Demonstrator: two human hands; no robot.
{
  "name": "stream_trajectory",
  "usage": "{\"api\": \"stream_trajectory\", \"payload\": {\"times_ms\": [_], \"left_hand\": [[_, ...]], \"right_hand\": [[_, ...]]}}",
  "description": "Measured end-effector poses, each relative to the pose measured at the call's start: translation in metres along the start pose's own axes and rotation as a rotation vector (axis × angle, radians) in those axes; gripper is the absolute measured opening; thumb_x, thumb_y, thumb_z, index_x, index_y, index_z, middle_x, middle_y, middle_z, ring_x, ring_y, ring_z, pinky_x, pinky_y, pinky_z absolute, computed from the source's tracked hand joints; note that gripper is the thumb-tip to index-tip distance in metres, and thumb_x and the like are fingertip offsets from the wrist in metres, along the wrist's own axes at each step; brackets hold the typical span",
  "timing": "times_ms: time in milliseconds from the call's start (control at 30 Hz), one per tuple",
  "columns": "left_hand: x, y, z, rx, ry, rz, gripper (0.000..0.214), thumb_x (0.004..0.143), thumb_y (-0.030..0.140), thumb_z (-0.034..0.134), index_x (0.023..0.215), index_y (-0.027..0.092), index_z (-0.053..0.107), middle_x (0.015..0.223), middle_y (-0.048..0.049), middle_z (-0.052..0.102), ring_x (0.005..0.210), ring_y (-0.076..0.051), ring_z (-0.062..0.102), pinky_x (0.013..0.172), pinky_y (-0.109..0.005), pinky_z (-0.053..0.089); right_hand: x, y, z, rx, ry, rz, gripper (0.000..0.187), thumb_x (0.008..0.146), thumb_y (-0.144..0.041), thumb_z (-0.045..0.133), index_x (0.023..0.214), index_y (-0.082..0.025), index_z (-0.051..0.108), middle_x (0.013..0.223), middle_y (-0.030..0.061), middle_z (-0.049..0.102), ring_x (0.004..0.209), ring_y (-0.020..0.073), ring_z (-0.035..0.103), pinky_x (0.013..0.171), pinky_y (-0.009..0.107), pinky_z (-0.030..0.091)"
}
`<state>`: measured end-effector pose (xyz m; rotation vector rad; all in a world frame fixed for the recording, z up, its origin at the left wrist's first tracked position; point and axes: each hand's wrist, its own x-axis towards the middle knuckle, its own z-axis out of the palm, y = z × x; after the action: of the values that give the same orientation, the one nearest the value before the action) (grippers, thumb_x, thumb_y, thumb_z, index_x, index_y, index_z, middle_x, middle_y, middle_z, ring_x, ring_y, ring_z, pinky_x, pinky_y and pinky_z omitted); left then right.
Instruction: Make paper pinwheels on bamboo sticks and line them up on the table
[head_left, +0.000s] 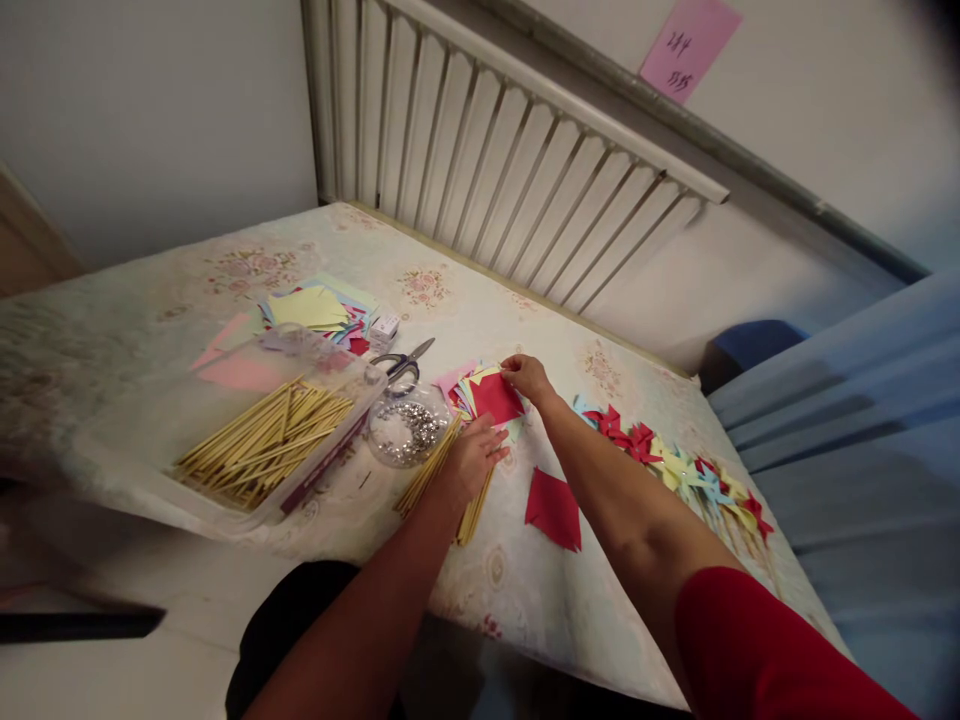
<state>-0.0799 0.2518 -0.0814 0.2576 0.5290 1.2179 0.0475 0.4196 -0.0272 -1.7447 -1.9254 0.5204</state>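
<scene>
My right hand [526, 378] has its thumb and fingers pinched at the upper right corner of a red paper square [495, 400] with cut corners. That square lies on top of a small stack of coloured papers [459, 384]. My left hand [475, 458] is open, fingers apart, at the stack's lower edge and above a bundle of thin wooden sticks [429, 478]. Another cut red paper square [553, 508] lies alone on the tablecloth, below my right forearm. Left of the stack stands a round clear dish [409, 428] of small shiny metal pieces.
A clear plastic box [270, 510] holds many sticks [262, 440]. Behind it are scissors [405, 365], a small white box [385, 331] and a pile of coloured papers [311, 308]. Finished paper pinwheels [675, 468] line the right side. A radiator [495, 150] borders the table's back.
</scene>
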Motion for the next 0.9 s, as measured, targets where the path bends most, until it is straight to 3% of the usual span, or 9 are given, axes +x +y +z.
{"api": "stream_trajectory", "payload": {"times_ms": [300,500,733,900], "left_hand": [[0.002,-0.003,-0.004,-0.016,-0.022,0.015,0.033,0.083,0.014,0.055,0.115,0.017,0.059,0.126,-0.0144,0.060,0.115,-0.026,0.060,0.094,-0.040,0.049],[0.003,-0.002,-0.002,-0.026,0.006,-0.017,0.033,0.082,0.014,0.056,0.114,0.017,0.060,0.127,-0.0153,0.060,0.119,-0.026,0.058,0.094,-0.040,0.049],[0.003,-0.004,-0.003,-0.023,-0.002,-0.003,0.031,0.081,0.014,0.059,0.112,0.017,0.059,0.129,-0.0150,0.058,0.118,-0.026,0.059,0.092,-0.038,0.049],[0.003,-0.003,-0.001,-0.001,0.029,-0.003,0.032,0.081,0.013,0.059,0.112,0.016,0.058,0.130,-0.0153,0.059,0.116,-0.026,0.060,0.089,-0.037,0.050]], "right_hand": [[-0.006,-0.014,-0.015,-0.088,-0.110,-0.053,0.004,0.065,-0.018,0.067,0.068,-0.018,0.066,0.064,-0.0033,0.064,0.061,0.0107,0.055,0.058,0.021,0.041],[-0.012,-0.038,-0.023,-0.189,-0.230,-0.103,0.008,0.065,-0.020,0.073,0.062,-0.019,0.065,0.056,-0.0048,0.060,0.056,0.0096,0.050,0.054,0.021,0.035],[-0.023,-0.060,-0.022,-0.502,-0.281,-0.205,0.016,0.075,-0.035,0.070,0.073,-0.019,0.073,0.070,0.0031,0.070,0.065,0.0145,0.058,0.058,0.024,0.033],[-0.027,-0.064,-0.017,-0.577,-0.266,-0.247,0.012,0.075,-0.025,0.067,0.082,-0.021,0.076,0.082,0.0052,0.074,0.071,0.0159,0.061,0.060,0.025,0.035]]}}
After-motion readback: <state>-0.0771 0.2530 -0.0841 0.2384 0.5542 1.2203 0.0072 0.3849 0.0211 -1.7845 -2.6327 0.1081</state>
